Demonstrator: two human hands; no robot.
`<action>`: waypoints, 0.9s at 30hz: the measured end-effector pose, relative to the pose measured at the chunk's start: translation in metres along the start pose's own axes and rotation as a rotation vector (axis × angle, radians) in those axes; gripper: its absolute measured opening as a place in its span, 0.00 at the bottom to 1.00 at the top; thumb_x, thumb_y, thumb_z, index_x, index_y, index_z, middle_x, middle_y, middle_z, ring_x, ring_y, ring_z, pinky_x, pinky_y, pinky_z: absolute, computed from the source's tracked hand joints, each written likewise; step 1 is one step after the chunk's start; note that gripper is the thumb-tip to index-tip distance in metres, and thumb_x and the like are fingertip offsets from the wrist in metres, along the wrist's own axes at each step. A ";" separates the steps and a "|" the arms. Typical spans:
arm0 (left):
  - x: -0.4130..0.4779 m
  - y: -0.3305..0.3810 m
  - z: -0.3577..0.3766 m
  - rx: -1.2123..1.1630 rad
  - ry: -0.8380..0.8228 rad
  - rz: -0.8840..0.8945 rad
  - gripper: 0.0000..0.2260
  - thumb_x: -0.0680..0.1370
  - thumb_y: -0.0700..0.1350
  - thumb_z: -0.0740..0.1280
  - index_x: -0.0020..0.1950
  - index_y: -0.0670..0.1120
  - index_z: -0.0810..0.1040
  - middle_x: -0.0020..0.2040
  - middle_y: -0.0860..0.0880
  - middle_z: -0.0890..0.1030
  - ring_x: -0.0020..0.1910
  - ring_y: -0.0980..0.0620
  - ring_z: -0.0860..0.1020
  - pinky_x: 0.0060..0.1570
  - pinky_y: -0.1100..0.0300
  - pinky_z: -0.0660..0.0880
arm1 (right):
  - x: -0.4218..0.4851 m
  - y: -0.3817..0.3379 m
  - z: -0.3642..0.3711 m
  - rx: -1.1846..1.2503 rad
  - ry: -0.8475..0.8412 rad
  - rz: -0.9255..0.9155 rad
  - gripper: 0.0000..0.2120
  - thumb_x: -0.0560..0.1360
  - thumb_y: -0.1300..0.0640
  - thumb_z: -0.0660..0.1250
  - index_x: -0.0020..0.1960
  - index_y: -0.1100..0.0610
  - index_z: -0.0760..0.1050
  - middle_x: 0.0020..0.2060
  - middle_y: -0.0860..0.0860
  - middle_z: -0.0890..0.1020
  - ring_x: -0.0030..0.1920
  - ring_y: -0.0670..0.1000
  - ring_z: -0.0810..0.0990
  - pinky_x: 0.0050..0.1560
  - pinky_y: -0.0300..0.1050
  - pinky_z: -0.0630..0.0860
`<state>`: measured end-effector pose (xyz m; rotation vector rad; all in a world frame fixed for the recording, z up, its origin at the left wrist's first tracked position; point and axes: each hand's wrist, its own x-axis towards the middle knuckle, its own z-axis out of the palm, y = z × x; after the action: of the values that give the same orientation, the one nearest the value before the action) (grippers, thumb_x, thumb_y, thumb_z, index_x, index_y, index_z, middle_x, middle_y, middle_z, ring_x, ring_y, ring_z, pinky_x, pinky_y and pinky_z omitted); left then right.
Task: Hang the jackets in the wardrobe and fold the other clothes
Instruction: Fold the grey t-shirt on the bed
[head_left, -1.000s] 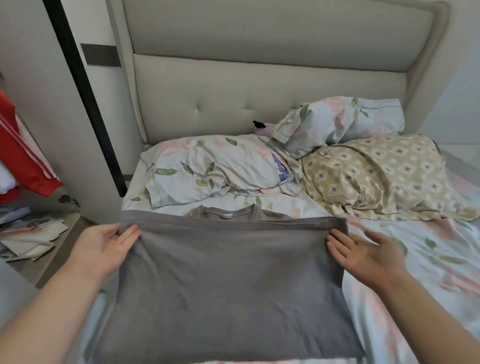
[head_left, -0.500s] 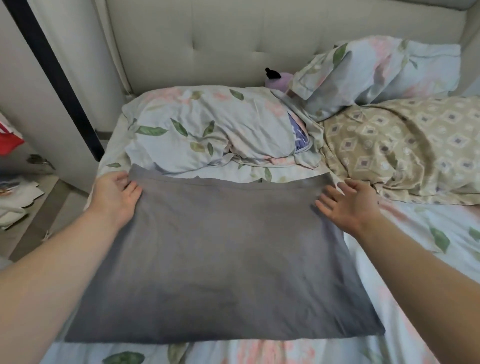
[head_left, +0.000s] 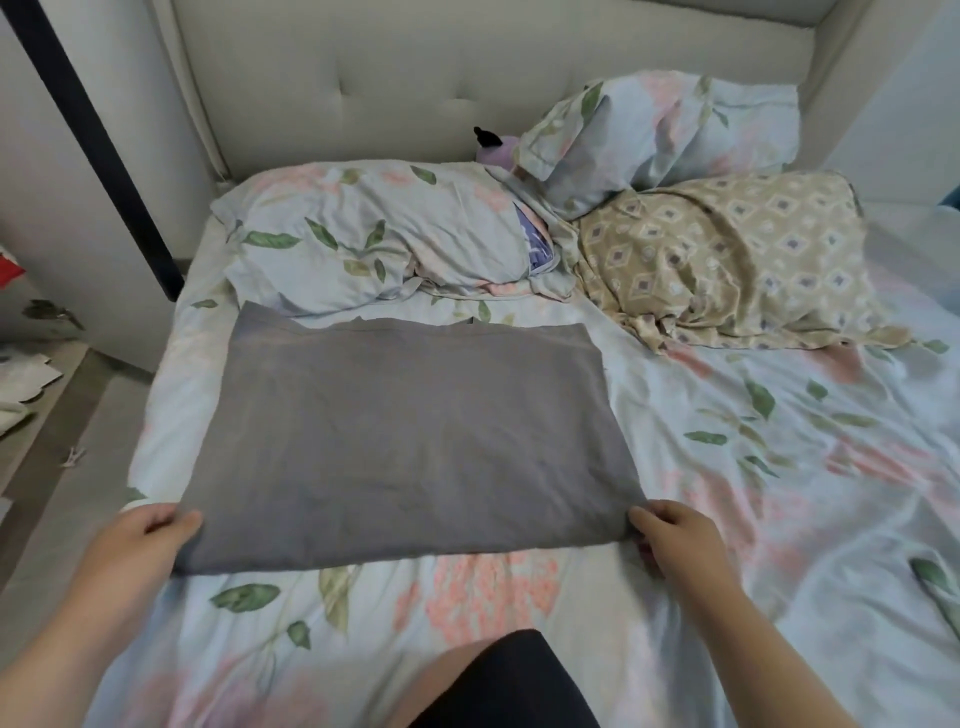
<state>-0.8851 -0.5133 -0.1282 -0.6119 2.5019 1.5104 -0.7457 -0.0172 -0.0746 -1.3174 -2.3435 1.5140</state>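
The grey shirt (head_left: 415, 441) lay folded into a flat rectangle on the bed (head_left: 779, 467), just in front of the floral pillow (head_left: 363, 239). Its long axis ran from left to right across the person, and the whole cloth stretched away from the hands toward the headboard. The left hand (head_left: 140, 540) held the near left corner and the right hand (head_left: 675, 540) held the near right corner, both with fingers curled on the edge. Neither hand was nearer than the other. In my judgement the next fold would go from this near edge away from the body. Half a second earlier both hands lay flat at the far corners, beside the pillow. Now they had come back to the near edge, and the collar, visible one second earlier, was hidden.
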 end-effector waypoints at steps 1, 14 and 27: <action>-0.004 0.008 0.000 -0.003 -0.009 -0.005 0.09 0.79 0.42 0.68 0.40 0.40 0.80 0.37 0.39 0.82 0.35 0.41 0.79 0.41 0.46 0.76 | -0.003 -0.001 -0.002 0.110 -0.024 0.043 0.07 0.75 0.62 0.69 0.44 0.67 0.80 0.29 0.56 0.78 0.28 0.53 0.74 0.31 0.45 0.73; -0.038 0.034 -0.033 -0.303 -0.170 -0.400 0.02 0.81 0.38 0.65 0.50 0.40 0.72 0.41 0.36 0.78 0.22 0.49 0.80 0.20 0.60 0.77 | 0.002 -0.007 -0.014 0.532 -0.128 0.408 0.05 0.79 0.65 0.67 0.47 0.67 0.74 0.33 0.58 0.76 0.32 0.55 0.74 0.24 0.42 0.79; -0.073 0.087 -0.049 -0.669 -0.061 -0.161 0.12 0.82 0.33 0.56 0.46 0.44 0.76 0.33 0.41 0.75 0.19 0.56 0.77 0.21 0.67 0.75 | -0.010 -0.051 -0.048 0.598 -0.226 0.130 0.09 0.79 0.70 0.56 0.50 0.63 0.75 0.33 0.56 0.75 0.27 0.51 0.72 0.27 0.41 0.76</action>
<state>-0.8513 -0.5017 -0.0095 -0.8073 1.8117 2.2503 -0.7490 0.0032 -0.0066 -1.1981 -1.6913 2.2630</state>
